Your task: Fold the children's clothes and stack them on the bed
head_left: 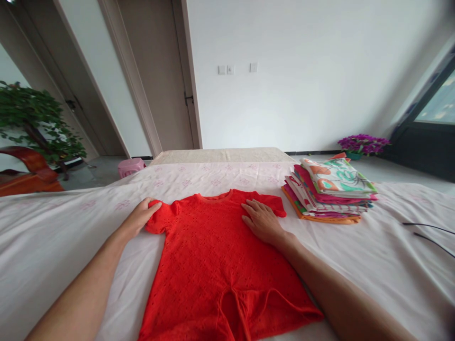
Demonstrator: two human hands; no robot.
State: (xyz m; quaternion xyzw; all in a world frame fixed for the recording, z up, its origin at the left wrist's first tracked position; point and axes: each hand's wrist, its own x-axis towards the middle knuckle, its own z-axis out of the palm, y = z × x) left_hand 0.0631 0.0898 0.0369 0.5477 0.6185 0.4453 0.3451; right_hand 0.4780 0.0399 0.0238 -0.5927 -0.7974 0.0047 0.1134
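The shirt [209, 241] lies spread on the white cloth [124, 279], its neck pointing away from the person. The left hand [139, 217] pinches the edge of the left sleeve between thumb and fingers, while the right hand [262, 219] rests flat near the other sleeve, its fingers a little spread. To the right, near the shirt, there is the folded pile [330, 192].

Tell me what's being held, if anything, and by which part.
The left hand pinches the red top by one sleeve; the right hand only rests on it.
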